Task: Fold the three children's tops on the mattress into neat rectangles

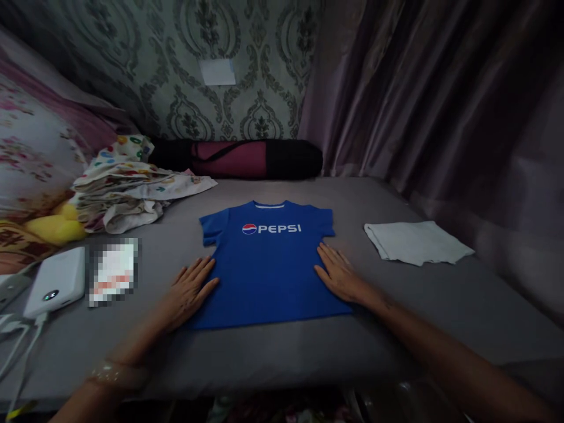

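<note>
A small blue T-shirt [268, 264] with a white PEPSI logo lies flat, front up, on the grey bed sheet [282, 346]. My left hand [189, 291] rests palm down on its lower left edge, fingers stretched out. Palm down too, my right hand [337, 273] lies flat on the shirt's right side below the sleeve, its fingers apart. Neither hand holds anything.
A folded white cloth [416, 242] lies to the right of the shirt. A heap of patterned clothes [132, 191] sits at the left, a dark rolled bag [247, 158] against the wall. A white power bank [57, 281] with cables lies near left. Curtains hang on the right.
</note>
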A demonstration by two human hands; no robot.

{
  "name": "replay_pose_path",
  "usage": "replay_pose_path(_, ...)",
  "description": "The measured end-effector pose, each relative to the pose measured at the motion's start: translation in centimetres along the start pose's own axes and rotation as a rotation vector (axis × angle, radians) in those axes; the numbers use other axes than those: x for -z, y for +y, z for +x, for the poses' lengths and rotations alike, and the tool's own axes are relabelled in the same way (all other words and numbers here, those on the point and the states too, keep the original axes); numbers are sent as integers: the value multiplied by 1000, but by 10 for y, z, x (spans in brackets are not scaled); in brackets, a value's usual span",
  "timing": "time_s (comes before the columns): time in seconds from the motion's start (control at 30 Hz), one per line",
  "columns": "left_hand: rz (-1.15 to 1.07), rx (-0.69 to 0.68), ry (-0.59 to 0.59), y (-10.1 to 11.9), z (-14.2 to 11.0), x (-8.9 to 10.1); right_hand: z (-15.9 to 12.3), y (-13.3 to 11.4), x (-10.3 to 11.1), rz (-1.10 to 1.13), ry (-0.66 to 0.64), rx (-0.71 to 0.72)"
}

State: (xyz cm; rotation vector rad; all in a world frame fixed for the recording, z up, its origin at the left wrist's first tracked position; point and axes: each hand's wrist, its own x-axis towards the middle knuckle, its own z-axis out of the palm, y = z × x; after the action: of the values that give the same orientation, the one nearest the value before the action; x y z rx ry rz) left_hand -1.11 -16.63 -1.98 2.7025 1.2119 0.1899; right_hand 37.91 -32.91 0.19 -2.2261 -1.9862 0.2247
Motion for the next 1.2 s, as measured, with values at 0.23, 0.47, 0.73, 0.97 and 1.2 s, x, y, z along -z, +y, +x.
replay_pose_path(0.23, -58, -194, 131, 37, 56, 13, 32, -66, 5, 4, -35, 203)
replay_pose_path(0.47, -65, -145, -57, 60, 117, -14, 81, -83, -10, 87, -138, 184)
replay_pose_path(0.73, 10, 121, -132, 51, 183, -10, 150, -46, -13, 46, -36, -77)
replay_pose_path(0.97, 69, 220, -145, 56, 229, -6, 195, -36, -12, 28, -12, -199)
replay_pose_path(1.2, 146, 231, 13, 42, 243, -19, 220, -24, -17, -11, 170, -250)
